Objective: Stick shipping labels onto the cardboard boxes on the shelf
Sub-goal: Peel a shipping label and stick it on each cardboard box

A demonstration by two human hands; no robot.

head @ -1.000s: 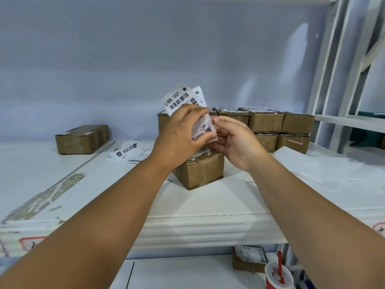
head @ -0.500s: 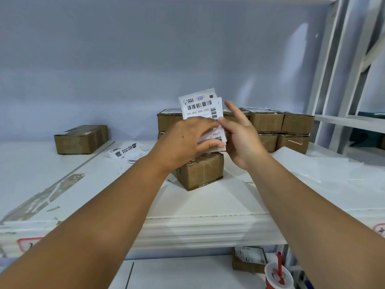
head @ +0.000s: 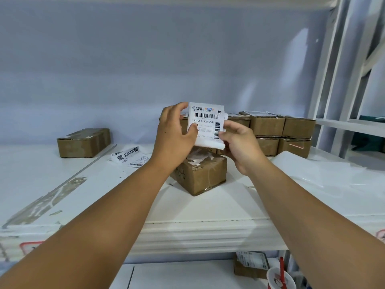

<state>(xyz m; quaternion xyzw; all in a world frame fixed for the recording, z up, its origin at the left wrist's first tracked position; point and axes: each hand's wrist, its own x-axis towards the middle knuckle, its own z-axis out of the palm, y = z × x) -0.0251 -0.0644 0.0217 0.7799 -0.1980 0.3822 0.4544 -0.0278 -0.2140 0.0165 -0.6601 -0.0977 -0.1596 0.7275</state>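
A small stack of white shipping labels [head: 206, 124] with barcodes is held upright in front of me, printed face toward the camera. My left hand [head: 174, 136] grips its left edge and my right hand [head: 239, 144] pinches its lower right corner. Directly below the labels a small taped cardboard box [head: 201, 175] sits on the white shelf [head: 208, 209], with torn white paper on its top. Behind my hands several more cardboard boxes [head: 281, 130] are stacked two high; some carry labels on top.
One cardboard box [head: 83, 142] lies alone at the back left. Loose labels [head: 129, 156] lie on the shelf beside it. A clear plastic sheet [head: 325, 174] covers the shelf's right side. Below the shelf are a labelled box [head: 251, 265] and a red-and-white cup [head: 281, 278]. White rack posts [head: 333, 76] rise at right.
The labels turned from tilted to upright and face-on. My left hand shifted to the stack's left edge, and my right hand dropped from the side to the lower right corner.
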